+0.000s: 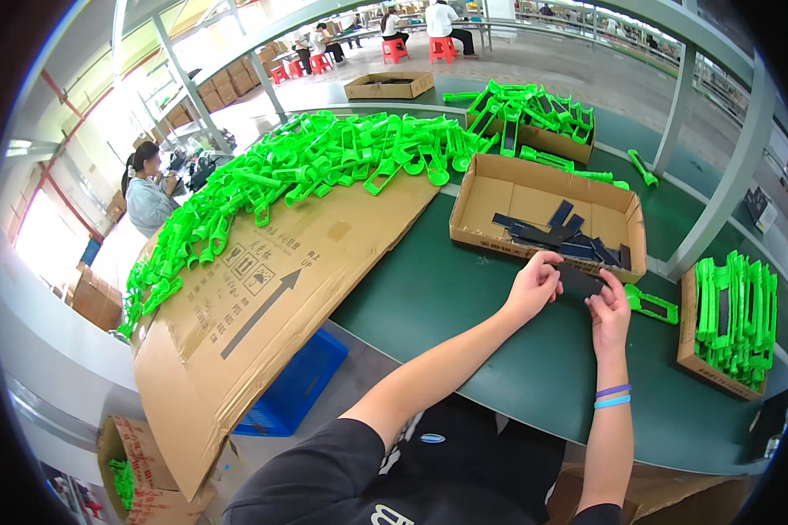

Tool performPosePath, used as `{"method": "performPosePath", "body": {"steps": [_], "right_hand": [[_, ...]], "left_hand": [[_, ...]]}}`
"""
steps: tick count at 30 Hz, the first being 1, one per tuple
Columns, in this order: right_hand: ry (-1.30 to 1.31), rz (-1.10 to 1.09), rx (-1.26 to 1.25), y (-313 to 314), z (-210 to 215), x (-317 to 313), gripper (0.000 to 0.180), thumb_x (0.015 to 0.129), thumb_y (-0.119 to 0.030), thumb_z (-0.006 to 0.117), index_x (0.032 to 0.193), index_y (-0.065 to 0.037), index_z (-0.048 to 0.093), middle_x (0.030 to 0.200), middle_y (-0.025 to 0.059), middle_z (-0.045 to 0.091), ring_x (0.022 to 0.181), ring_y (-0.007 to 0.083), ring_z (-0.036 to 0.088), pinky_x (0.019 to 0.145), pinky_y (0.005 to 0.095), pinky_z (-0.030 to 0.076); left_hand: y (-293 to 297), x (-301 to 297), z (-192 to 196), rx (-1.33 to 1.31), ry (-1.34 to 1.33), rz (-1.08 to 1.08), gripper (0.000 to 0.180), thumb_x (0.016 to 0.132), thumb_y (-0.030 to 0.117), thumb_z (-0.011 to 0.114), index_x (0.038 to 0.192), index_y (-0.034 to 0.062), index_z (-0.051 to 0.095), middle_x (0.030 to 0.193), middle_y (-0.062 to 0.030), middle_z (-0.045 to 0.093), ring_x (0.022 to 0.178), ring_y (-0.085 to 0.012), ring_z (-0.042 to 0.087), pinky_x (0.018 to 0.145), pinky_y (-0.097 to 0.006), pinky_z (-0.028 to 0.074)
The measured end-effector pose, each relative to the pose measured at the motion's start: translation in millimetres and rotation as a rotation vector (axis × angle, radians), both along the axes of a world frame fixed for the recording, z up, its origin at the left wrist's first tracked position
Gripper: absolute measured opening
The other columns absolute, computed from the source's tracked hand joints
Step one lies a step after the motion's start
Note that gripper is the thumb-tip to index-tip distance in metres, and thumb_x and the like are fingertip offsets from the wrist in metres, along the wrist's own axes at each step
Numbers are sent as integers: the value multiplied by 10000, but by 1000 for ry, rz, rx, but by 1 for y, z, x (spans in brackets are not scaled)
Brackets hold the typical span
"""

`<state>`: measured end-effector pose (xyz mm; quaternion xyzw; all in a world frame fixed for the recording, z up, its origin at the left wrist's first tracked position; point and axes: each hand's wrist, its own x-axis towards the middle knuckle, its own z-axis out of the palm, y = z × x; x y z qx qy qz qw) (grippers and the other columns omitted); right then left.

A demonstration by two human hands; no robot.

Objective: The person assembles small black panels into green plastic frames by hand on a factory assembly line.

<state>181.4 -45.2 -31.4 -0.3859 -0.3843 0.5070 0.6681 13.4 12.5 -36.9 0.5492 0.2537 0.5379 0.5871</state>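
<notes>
My left hand (pixel 534 289) pinches one end of a small flat black rectangular strip (pixel 577 282). The fingers of my right hand (pixel 610 311) close on its other end. Both hands hold it above the green tabletop (pixel 464 328), just in front of an open cardboard box (pixel 477 232). Inside that box several dark strips (pixel 562 232) lie loosely over one another. Right beside my right hand, a bright green plastic piece with a framed rectangular end (pixel 654 305) rests on the table, its other end partly hidden by the hand.
A heap of green plastic pieces (pixel 324 162) covers a large cardboard sheet (pixel 324 249) at left. More fill a box (pixel 547 144) behind and another box (pixel 700 350) at right. Metal posts (pixel 717 175) rise at the table's far side. A blue crate (pixel 302 385) stands below; other people work farther off.
</notes>
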Motion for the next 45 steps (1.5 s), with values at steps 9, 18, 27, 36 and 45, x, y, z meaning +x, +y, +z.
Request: {"method": "performPosePath", "body": {"steps": [9, 18, 27, 36, 45], "right_hand": [[111, 46, -163, 3, 0, 1, 201, 824, 17, 559, 1019, -17, 523, 889, 97, 625, 745, 165, 635, 655, 232, 531], [95, 41, -122, 1, -5, 2, 215, 835, 14, 560, 1043, -15, 516, 883, 101, 642, 738, 130, 624, 666, 213, 513], [180, 57, -55, 2, 1, -2, 169, 867, -51, 529, 1022, 15, 529, 931, 161, 636, 777, 194, 642, 694, 260, 526], [96, 53, -31, 0, -11, -1, 222, 902, -55, 451, 1078, 56, 525, 968, 201, 629, 782, 226, 655, 662, 269, 537], [-59, -28, -12, 8, -2, -4, 158, 900, -57, 521, 1035, 22, 544, 910, 121, 643, 729, 154, 639, 632, 225, 520]], "left_hand": [[3, -3, 0, 12, 130, 13, 198, 905, 2, 453, 1102, 27, 450, 695, -37, 547, 586, -81, 523, 534, -201, 427], [0, 0, 0, 5, 100, -11, 198, 904, 1, 450, 1101, 26, 447, 694, -36, 546, 578, -77, 521, 533, -202, 427], [5, 3, -1, -44, 36, -23, 203, 904, -1, 448, 1106, 20, 436, 687, -49, 551, 561, -93, 521, 518, -213, 430], [1, 1, -6, -45, 89, 10, 213, 905, -6, 446, 1116, 26, 437, 690, -48, 545, 573, -96, 528, 516, -214, 431], [5, 0, 4, -26, 62, -3, 195, 908, -4, 445, 1099, 31, 429, 687, -50, 551, 554, -89, 515, 512, -209, 427]]}}
